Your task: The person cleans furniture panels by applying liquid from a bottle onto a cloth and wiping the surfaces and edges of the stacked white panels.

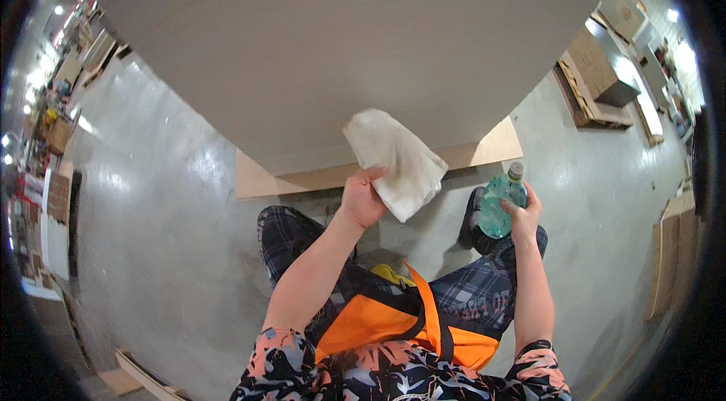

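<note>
My left hand (364, 198) is closed on a folded white cloth (398, 163), thumb on top, held just in front of a large grey-brown panel (363, 61). Whether the cloth touches the panel I cannot tell. In my right hand (527, 213) is a clear green plastic bottle (495, 208) with a pale cap (516, 170), my fingers wrapped round its side. The bottle is tilted over my right knee, beside a dark shoe (472, 218). The panel rises from a light wooden board (302, 180) along its lower edge.
I am crouched low on a smooth grey concrete floor (151, 250). To the right, stacked sheets (597, 72) lie on a wooden pallet (582, 110), with more flat boards (671, 250) nearer. Shelving and boards (57, 197) line the left side. An orange apron (370, 325) covers my lap.
</note>
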`<state>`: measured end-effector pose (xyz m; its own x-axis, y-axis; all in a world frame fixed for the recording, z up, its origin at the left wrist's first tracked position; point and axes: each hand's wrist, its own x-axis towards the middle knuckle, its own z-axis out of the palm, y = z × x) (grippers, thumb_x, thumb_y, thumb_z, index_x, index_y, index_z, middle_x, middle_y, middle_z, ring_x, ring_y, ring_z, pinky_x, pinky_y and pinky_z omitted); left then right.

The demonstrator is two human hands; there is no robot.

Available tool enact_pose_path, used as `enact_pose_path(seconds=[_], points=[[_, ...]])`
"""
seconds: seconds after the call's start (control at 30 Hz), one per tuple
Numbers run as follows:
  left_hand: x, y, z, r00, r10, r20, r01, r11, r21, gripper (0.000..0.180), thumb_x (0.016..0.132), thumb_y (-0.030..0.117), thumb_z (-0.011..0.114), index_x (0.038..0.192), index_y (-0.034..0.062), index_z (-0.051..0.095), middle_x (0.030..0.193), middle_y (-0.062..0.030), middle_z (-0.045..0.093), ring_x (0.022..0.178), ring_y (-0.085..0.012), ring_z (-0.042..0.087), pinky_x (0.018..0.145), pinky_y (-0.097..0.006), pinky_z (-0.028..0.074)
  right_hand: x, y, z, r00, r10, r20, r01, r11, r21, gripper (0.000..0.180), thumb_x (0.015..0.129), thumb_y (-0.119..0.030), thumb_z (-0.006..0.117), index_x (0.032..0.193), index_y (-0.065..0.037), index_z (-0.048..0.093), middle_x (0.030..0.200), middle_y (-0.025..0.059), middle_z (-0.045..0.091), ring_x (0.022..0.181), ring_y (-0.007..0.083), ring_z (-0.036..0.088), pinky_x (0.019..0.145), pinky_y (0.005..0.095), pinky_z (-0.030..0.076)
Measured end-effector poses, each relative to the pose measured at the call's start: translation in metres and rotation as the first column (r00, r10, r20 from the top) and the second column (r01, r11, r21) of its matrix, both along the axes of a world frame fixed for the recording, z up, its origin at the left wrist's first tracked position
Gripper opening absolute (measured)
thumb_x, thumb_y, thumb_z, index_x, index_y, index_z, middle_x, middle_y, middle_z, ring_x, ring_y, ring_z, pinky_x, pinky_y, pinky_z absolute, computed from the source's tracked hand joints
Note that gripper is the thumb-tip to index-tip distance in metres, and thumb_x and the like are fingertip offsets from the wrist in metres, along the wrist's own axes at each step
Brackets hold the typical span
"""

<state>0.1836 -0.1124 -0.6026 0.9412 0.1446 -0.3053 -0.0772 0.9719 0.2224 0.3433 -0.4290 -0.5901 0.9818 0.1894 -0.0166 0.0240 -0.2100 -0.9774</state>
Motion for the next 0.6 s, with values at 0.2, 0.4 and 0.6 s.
enact_pose_path(seconds=[0.2,0.4,0.6], points=[[0.014,-0.024,-0.036,0.969,-0.214,-0.123,0.206,0.976,-0.078,0.051,0.089,0.018,0.059,0.132,-0.0034,0.043,0.127,-0.0165,0.056,0.116,-0.0328,0.057,0.105,-0.047,0.044,-0.007,-0.002,0.0,0.994,0.106,0.016,-0.102,0.98,-0.17,0.059,0.067,0.011,0.069,0.123,0.001,0.056,0.109,0.0095,0.065,0.101,0.0208,0.062,0.09,0.0329,0.049],[0.026,-0.032,-0.01,0.95,-0.238,-0.202,0.275,0.945,0.179,0.045,0.092,0.015,0.057,0.133,0.0004,0.046,0.124,-0.0148,0.059,0.112,-0.03,0.06,0.1,-0.045,0.047,-0.019,0.046,0.072,0.836,0.408,0.366,-0.13,0.796,-0.591,0.058,0.065,0.007,0.069,0.121,-0.002,0.055,0.102,0.0186,0.067,0.098,0.0325,0.066,0.085,0.0397,0.051],[0.026,-0.032,-0.005,0.97,-0.244,-0.006,0.237,0.935,0.264,0.045,0.09,0.004,0.054,0.133,-0.0016,0.044,0.123,-0.0162,0.059,0.113,-0.0327,0.059,0.102,-0.047,0.046,-0.019,0.103,0.134,0.563,0.724,0.399,0.014,0.474,-0.88,0.054,0.068,0.001,0.058,0.121,-0.007,0.054,0.105,0.0203,0.066,0.093,0.0419,0.063,0.078,0.0475,0.05]])
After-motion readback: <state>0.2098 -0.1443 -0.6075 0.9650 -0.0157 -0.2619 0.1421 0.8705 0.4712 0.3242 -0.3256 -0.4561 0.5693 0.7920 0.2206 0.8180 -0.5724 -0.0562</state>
